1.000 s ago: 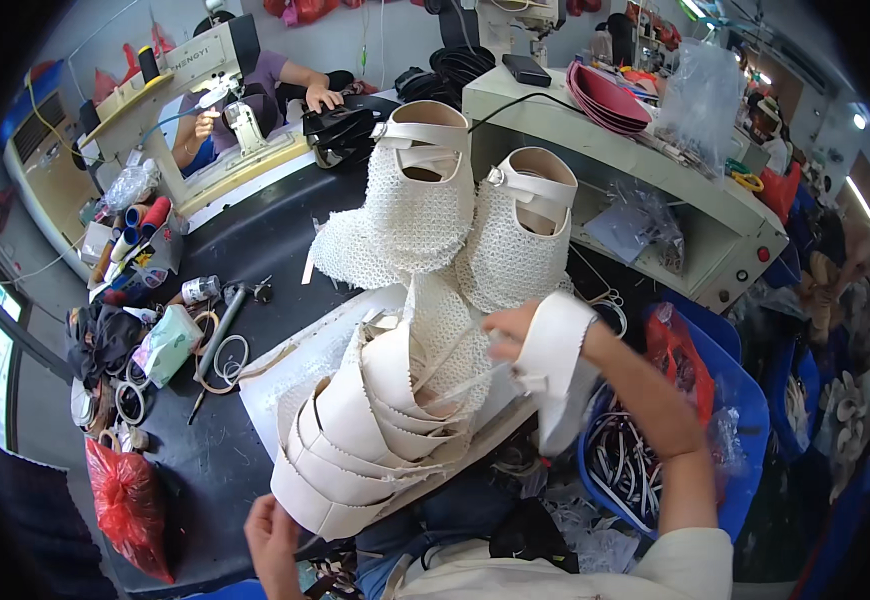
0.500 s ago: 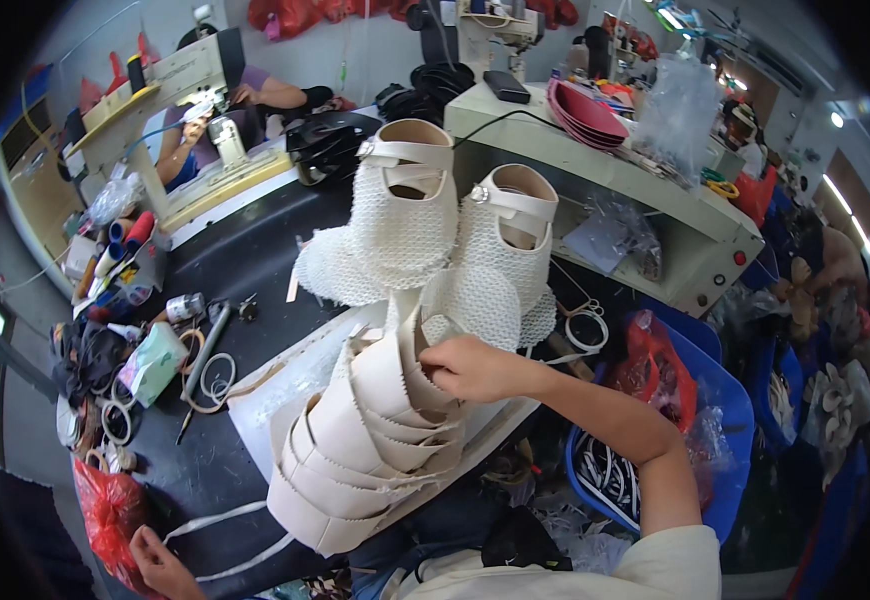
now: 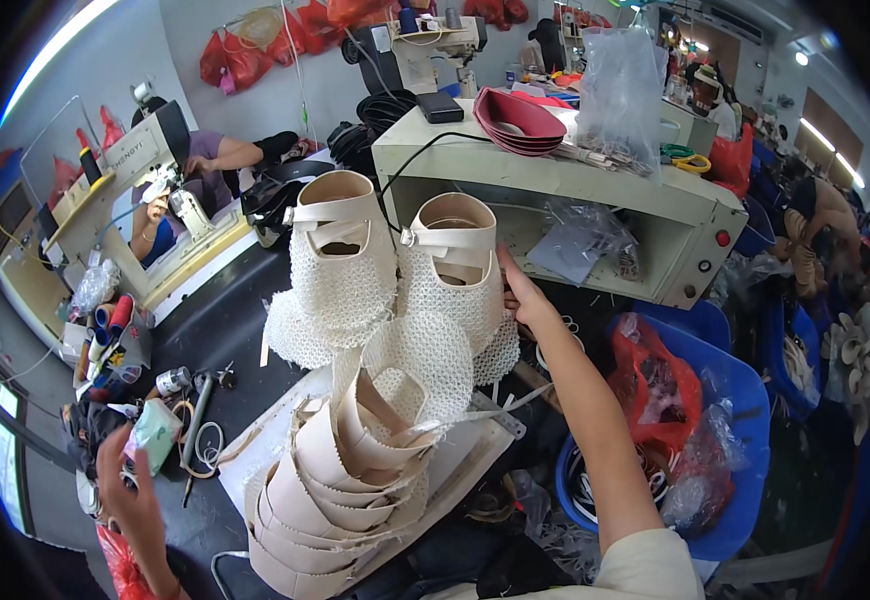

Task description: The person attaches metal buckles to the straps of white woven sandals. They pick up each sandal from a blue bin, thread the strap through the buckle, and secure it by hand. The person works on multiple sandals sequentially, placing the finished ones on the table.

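My right hand (image 3: 525, 298) is at the right side of a stack of white woven shoe uppers (image 3: 450, 275) with a buckled strap on top. Its fingers reach along the stack's edge, partly hidden behind it. A similar stack (image 3: 340, 270) stands to the left. Nearer to me, a row of nested beige shoe uppers (image 3: 330, 520) lies on a pale board (image 3: 490, 450), with a thin white strip (image 3: 490, 415) at its far right end. My left hand (image 3: 135, 505) is raised at the left, fingers apart and holding nothing, above a red plastic bag (image 3: 123, 562).
A cream machine housing (image 3: 645, 275) bounds the far right, with pink trays (image 3: 518, 125) on top. A blue bin (image 3: 740, 480) with bags stands at the right. Tape rolls, a grey rod (image 3: 195, 430) and thread spools (image 3: 115, 325) crowd the left. Another person works at a sewing machine (image 3: 145, 165).
My right hand has left the beige uppers and moved away from me to the right woven stack. My left hand has risen off the red bag, fingers spreading. The view has shifted.
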Motion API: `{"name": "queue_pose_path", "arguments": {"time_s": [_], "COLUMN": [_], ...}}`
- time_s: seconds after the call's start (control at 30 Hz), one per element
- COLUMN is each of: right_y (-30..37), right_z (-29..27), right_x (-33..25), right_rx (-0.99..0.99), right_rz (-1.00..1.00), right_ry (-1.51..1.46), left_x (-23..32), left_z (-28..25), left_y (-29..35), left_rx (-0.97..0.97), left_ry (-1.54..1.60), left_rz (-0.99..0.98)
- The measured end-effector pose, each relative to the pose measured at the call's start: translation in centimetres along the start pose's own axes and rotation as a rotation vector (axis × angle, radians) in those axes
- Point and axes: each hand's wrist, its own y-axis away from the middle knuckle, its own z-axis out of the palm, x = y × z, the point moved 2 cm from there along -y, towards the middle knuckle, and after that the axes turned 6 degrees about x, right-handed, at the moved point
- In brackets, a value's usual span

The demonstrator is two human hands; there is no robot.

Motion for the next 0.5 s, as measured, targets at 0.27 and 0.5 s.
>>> {"name": "queue_pose_path", "arguments": {"time_s": [0.27,0.5], "right_y": [0.6,3.2], "right_z": [-1.3,2.9], "right_x": [1.4,0.3], "right_rx": [-0.009,0.101], "right_rz": [-0.069,0.004], "right_ry": [-0.273,-0.721], "left_x": [21.3,26.6], "left_z": [14.3,28.8], "left_y": [-5.7,-8.0], "left_rx": [-0.369,-0.453], "left_ry": [0.370,0.390], "left_rz": [0.763,0.577]}}
